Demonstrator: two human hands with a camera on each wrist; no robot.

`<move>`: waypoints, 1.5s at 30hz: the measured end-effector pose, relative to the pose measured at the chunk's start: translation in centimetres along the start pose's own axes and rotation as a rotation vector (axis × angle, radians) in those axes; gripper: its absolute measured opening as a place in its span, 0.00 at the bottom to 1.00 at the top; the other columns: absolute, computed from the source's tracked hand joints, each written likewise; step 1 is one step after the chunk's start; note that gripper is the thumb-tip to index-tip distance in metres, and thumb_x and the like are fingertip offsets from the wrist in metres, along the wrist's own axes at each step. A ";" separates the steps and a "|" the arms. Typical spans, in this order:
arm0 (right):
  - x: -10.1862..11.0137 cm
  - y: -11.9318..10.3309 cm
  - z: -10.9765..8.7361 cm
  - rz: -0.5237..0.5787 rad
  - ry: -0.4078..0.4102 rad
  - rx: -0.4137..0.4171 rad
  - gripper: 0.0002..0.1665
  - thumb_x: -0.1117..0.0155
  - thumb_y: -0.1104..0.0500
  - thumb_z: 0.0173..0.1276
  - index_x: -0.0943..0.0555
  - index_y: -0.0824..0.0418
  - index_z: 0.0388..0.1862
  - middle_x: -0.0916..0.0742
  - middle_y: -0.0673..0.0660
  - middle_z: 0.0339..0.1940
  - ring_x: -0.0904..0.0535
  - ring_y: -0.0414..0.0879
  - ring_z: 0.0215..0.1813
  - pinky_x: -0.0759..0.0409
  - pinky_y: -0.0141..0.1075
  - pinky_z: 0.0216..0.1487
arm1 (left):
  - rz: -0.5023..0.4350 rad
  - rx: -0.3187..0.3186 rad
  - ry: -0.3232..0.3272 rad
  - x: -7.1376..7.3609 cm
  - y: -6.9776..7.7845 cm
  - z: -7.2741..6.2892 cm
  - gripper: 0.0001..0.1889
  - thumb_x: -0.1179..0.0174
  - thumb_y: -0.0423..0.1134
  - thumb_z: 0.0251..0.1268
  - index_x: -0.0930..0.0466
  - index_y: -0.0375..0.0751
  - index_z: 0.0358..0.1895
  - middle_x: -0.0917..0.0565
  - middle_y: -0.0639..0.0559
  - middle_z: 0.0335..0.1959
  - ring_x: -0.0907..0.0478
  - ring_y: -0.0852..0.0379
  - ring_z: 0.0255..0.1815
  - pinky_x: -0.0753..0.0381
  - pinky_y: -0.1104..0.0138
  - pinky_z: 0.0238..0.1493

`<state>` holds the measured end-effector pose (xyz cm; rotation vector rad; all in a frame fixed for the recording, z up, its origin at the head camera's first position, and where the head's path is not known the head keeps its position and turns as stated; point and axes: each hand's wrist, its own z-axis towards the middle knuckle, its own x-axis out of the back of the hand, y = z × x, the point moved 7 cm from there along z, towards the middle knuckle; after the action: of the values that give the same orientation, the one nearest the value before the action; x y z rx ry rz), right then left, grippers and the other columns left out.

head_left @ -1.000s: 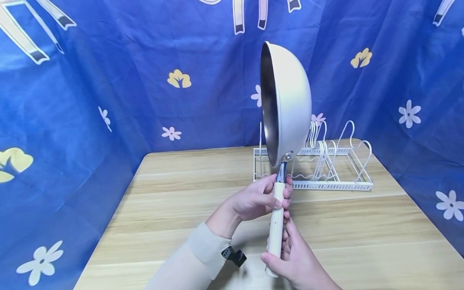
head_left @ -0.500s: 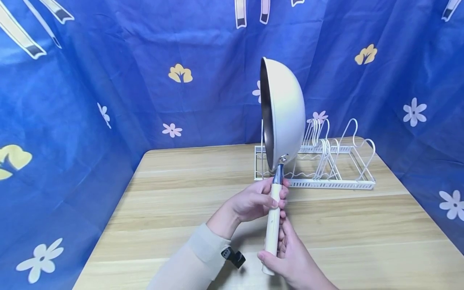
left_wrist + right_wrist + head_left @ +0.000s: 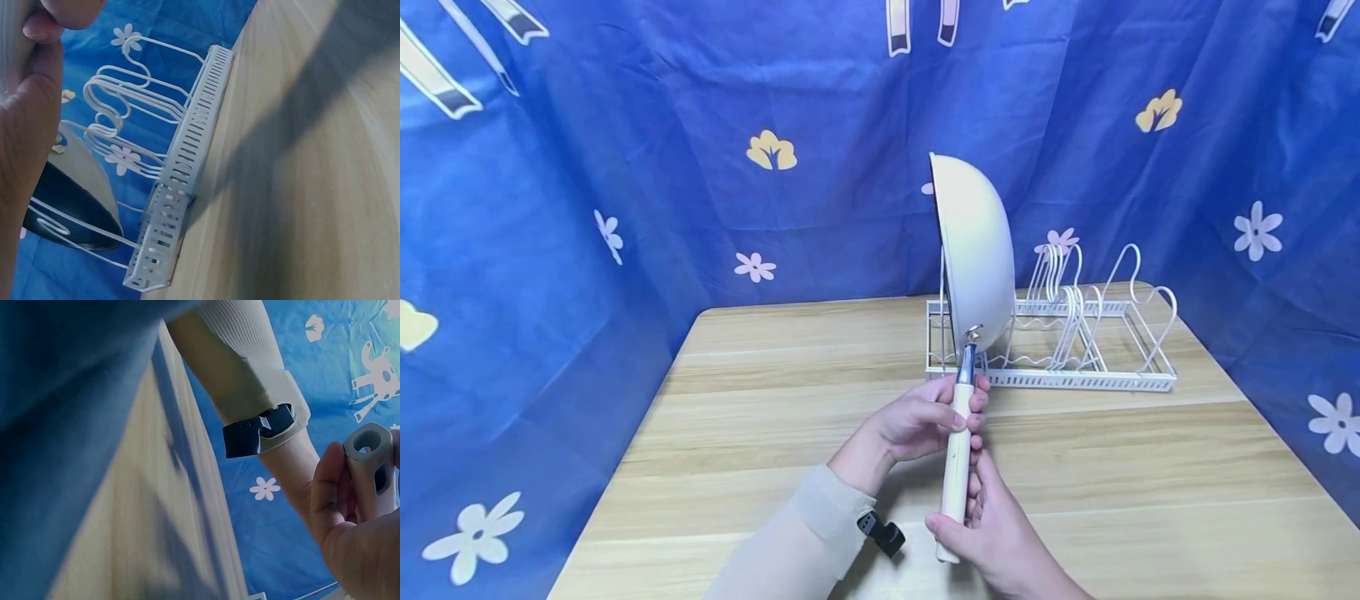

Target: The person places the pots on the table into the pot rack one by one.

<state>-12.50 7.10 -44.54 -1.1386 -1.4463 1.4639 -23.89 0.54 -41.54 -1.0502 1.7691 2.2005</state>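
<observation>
Two bare hands share one long handle. Nearest, the right hand grips its butt end, thumb against it; the right wrist view shows that end hollow, with a slot cut in the side. Taken alone, this spot would probably give leverage but tire the wrist, since most of the weight should lie out in the bowl. Farther up, the left hand is closed round the handle just below the ferrule, which looks the better place to bear the load, being nearer the balance. Cream-coloured and smooth, the handle seems rigid and could twist in a loose or damp grip.

Beyond the bright metal ferrule stands the wok, held nearly upright above the wooden tabletop, handle downward and mouth turned to the person's left. Its outside is glossy off-white, deep and rounded; the left wrist view shows a dark inside, likely a nonstick coating that hard wire might scratch. The body is presumably stiff metal, moderately heavy and top-heavy at this angle, not fragile.

The wok overlaps the left end of a white wire rack; whether they touch cannot be told. Farthest hangs a blue patterned curtain.
</observation>
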 end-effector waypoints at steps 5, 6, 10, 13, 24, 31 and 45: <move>0.0 0.3 0.1 0.006 -0.003 -0.013 0.65 0.27 0.65 0.69 0.61 0.66 0.89 0.24 0.80 0.73 0.14 0.44 0.54 0.08 0.34 0.51 | -0.031 -0.002 0.018 0.7 -0.4 -0.2 0.28 0.53 0.18 0.63 0.35 0.44 0.64 0.24 0.60 0.42 0.20 0.63 0.42 0.10 0.67 0.54; 0.0 0.3 0.1 0.011 -0.005 -0.014 0.65 0.27 0.65 0.69 0.62 0.66 0.90 0.24 0.79 0.73 0.14 0.43 0.53 0.08 0.34 0.51 | -0.039 -0.002 0.018 0.8 -0.5 -0.2 0.28 0.52 0.18 0.63 0.35 0.44 0.64 0.24 0.60 0.43 0.20 0.63 0.42 0.10 0.67 0.54; 0.0 0.4 0.2 0.008 -0.007 -0.010 0.64 0.27 0.65 0.69 0.60 0.68 0.89 0.21 0.78 0.67 0.15 0.41 0.50 0.08 0.34 0.48 | -0.067 -0.006 0.008 1.1 -0.8 -0.3 0.27 0.53 0.18 0.64 0.35 0.44 0.64 0.23 0.60 0.44 0.20 0.63 0.42 0.09 0.67 0.55; 0.0 0.5 0.4 0.014 0.004 -0.029 0.61 0.27 0.66 0.68 0.56 0.67 0.88 0.18 0.72 0.61 0.15 0.41 0.48 0.08 0.34 0.47 | -0.067 -0.009 0.003 1.2 -0.9 -0.4 0.27 0.54 0.18 0.64 0.35 0.44 0.64 0.23 0.60 0.44 0.20 0.64 0.43 0.09 0.67 0.55; -0.1 1.6 0.9 0.049 -0.042 -0.045 0.64 0.26 0.66 0.70 0.61 0.68 0.89 0.21 0.78 0.70 0.13 0.51 0.59 0.08 0.33 0.54 | -0.049 0.021 0.026 2.1 -2.0 -0.2 0.28 0.54 0.18 0.63 0.35 0.44 0.64 0.24 0.59 0.44 0.21 0.63 0.43 0.11 0.68 0.53; 0.0 1.7 1.3 -0.043 -0.072 -0.035 0.66 0.23 0.63 0.69 0.61 0.70 0.89 0.21 0.81 0.71 0.13 0.65 0.63 0.08 0.30 0.54 | -0.060 0.035 -0.001 2.7 -2.5 -0.2 0.29 0.57 0.17 0.62 0.34 0.45 0.64 0.25 0.60 0.43 0.21 0.64 0.43 0.12 0.68 0.54; 0.8 2.1 2.3 -0.174 -0.186 -0.106 0.57 0.24 0.63 0.70 0.51 0.73 0.85 0.13 0.63 0.50 0.13 0.46 0.44 0.13 0.31 0.40 | 0.107 0.127 0.080 4.2 -2.1 -0.9 0.31 0.53 0.17 0.65 0.41 0.34 0.72 0.19 0.59 0.50 0.17 0.62 0.50 0.11 0.63 0.65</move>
<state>-14.77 7.06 -46.82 -0.9314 -1.7243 1.4138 -25.54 -0.97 -45.76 -1.0531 2.0146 2.0982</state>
